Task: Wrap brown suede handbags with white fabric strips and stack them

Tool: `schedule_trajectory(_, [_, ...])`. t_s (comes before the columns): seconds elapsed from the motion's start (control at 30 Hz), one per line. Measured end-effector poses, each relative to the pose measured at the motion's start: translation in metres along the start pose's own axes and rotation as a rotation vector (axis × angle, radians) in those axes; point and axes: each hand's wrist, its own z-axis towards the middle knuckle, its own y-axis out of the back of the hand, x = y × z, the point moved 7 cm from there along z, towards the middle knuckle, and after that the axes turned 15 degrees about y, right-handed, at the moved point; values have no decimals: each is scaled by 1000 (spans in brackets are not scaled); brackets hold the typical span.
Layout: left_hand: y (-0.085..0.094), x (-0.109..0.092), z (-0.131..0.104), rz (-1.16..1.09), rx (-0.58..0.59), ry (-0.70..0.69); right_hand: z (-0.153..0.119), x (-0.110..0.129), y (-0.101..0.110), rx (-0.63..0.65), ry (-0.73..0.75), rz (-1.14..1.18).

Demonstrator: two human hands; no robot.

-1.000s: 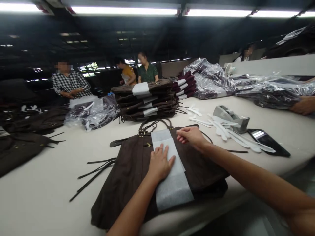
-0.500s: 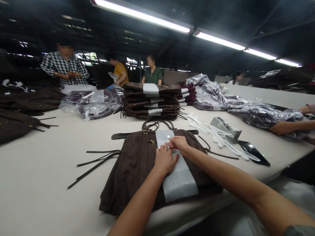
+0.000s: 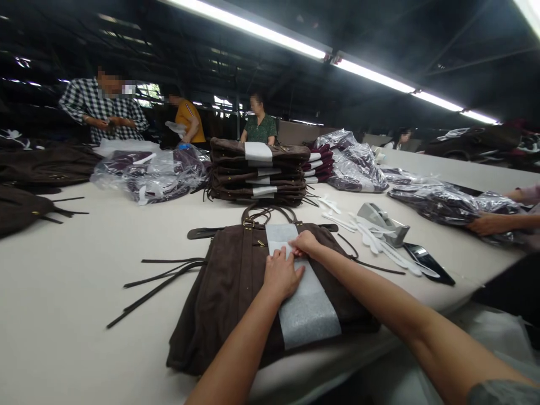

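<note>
A dark brown bag [image 3: 228,287] lies on the pale table [image 3: 76,315], its handles pointing away from me and thin straps trailing off both sides. A whitish paper band [image 3: 310,315] runs over the middle of the bag. My left hand [image 3: 283,274] rests on the band with its fingers spread and touching it. Just beyond and to the right, my right hand [image 3: 304,244] has its fingers pinched together at the band, near the left fingertips. Whatever sits between the right fingers is too small to make out.
Behind the bag stands a stack of banded brown bags [image 3: 259,171]. A grey tape dispenser [image 3: 382,222], white strips [image 3: 373,236] and a black phone-like object [image 3: 428,263] lie right. Plastic-wrapped bags [image 3: 156,171] sit left. A person's hand [image 3: 489,223] touches wrapped goods at far right.
The view has shifted slightly. My right hand has lowered a little toward the band, and the small bright spot by its fingertips no longer shows. My left hand stays on the band.
</note>
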Motion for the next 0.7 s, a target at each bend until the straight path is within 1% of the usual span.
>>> schedule_trajectory(0.1, [0,2,0,7,11,6,-2,3,4,109,19,-122])
schedule_trajectory(0.23, [0,2,1,42,20,-2,-16,3,11,248,42,-220])
schedule_trajectory(0.3, [-1,1,1,66,26,-15,-23,2,26,285,47,-231])
schedule_trajectory(0.33, [-2,1,0,84,32,-19,-25,2,39,277,56,-225])
schedule_trajectory(0.37, [-4,1,0,107,37,-22,-26,1,58,240,71,-216])
schedule_trajectory(0.4, [-5,1,1,132,41,-24,-25,0,83,171,91,-209])
schedule_trajectory(0.43, [-7,2,2,158,43,-24,-24,-2,114,69,111,-210])
schedule_trajectory(0.47, [-9,3,4,180,43,-25,-23,-5,151,-60,127,-223])
schedule_trajectory(0.53, [-12,4,9,210,44,-30,-27,-17,234,-352,122,-286])
schedule_trajectory(0.57, [-14,5,12,219,47,-34,-32,-25,275,-483,98,-326])
schedule_trajectory(0.6, [-15,6,14,224,56,-37,-36,-36,312,-588,61,-363])
schedule_trajectory(0.63, [-17,7,16,229,68,-38,-40,-48,344,-656,16,-389])
schedule_trajectory(0.67, [-19,8,17,235,86,-33,-40,-61,371,-688,-31,-402])
schedule_trajectory(0.7, [-20,10,18,241,103,-23,-38,-75,392,-689,-77,-401])
